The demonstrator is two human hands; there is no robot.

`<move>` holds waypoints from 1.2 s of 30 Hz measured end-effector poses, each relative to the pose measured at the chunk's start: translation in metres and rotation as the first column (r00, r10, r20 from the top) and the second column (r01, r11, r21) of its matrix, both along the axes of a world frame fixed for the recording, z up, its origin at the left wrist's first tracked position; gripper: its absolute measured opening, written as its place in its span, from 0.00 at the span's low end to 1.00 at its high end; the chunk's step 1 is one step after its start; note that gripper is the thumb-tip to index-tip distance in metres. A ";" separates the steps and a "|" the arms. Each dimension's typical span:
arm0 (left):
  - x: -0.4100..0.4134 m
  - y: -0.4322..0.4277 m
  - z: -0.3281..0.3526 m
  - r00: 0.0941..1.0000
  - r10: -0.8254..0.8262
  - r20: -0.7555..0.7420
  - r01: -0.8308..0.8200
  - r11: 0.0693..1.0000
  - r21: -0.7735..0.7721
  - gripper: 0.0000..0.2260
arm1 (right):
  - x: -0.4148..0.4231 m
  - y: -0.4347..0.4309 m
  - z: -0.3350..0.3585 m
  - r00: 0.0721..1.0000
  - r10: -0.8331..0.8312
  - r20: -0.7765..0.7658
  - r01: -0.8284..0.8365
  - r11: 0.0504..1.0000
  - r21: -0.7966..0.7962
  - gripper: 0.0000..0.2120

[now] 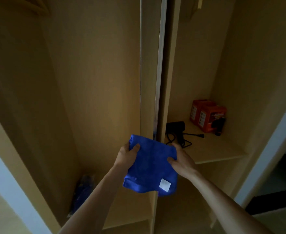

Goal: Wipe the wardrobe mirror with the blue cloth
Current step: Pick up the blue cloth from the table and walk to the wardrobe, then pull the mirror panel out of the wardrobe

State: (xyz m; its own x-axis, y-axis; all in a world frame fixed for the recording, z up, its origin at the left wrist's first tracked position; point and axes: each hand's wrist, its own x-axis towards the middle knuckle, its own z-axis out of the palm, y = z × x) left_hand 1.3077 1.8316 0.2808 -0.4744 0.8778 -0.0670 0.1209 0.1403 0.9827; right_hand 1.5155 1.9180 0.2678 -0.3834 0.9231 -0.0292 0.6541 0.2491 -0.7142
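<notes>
Folded blue cloth, left grip and right grip pinching opposite sides (thumbs on top)

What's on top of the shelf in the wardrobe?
A black hair dryer with its cord and two orange boxes sit on the shelf. A dark thing by the boxes is too dim to name. The right hand and blue cloth hide the shelf's near left corner.

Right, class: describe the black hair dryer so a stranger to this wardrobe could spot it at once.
In the wardrobe's right-hand compartment is a wooden shelf. The hair dryer lies at its left end. Unlike the orange boxes further right, it is black and trails a cord.
</notes>
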 end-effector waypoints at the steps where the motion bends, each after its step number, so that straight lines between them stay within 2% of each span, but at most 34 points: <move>1: -0.001 0.001 0.002 1.000 -0.004 -0.026 0.004 1.000 0.010 0.07 | -0.002 0.000 0.001 1.000 0.002 -0.001 -0.002 1.000 0.002 0.31; 8: -0.014 0.002 0.013 0.980 -0.039 -0.193 0.042 0.999 0.012 0.08 | -0.015 0.000 0.014 0.997 0.015 0.070 -0.017 0.999 0.036 0.25; 11: -0.021 0.002 0.012 0.966 -0.061 -0.250 0.063 0.998 0.002 0.08 | -0.027 0.001 0.029 0.999 0.034 0.023 -0.036 0.998 0.060 0.23; 15: -0.024 0.008 0.019 0.933 -0.071 -0.354 0.081 0.997 0.014 0.06 | -0.050 0.009 0.058 0.999 0.028 -0.028 -0.024 0.989 0.144 0.28; 17: -0.025 0.013 0.026 0.918 -0.069 -0.390 0.092 0.995 0.039 0.12 | -0.059 0.014 0.070 0.997 0.017 -0.078 -0.005 0.988 0.152 0.29; 19: -0.025 0.018 0.034 0.912 -0.070 -0.405 0.111 0.991 0.078 0.19 | -0.065 0.019 0.078 0.995 0.013 -0.097 0.003 0.986 0.168 0.29; 22: -0.024 0.027 0.045 0.912 -0.083 -0.401 0.156 0.976 0.152 0.23 | -0.073 0.026 0.085 0.994 0.003 -0.112 0.018 0.982 0.190 0.29; 27: -0.019 0.046 0.057 0.879 -0.132 -0.457 0.217 0.966 0.137 0.19 | -0.081 0.035 0.088 0.989 -0.006 -0.146 0.035 0.980 0.195 0.29; 32: -0.006 0.064 0.064 0.856 -0.145 -0.496 0.239 0.962 0.132 0.19 | -0.087 0.042 0.090 0.982 -0.010 -0.190 0.031 0.994 0.107 0.29; 36: 0.002 0.070 0.058 0.881 -0.075 -0.468 0.178 0.967 0.180 0.18 | -0.090 0.045 0.083 0.983 -0.020 -0.181 0.043 0.992 0.123 0.21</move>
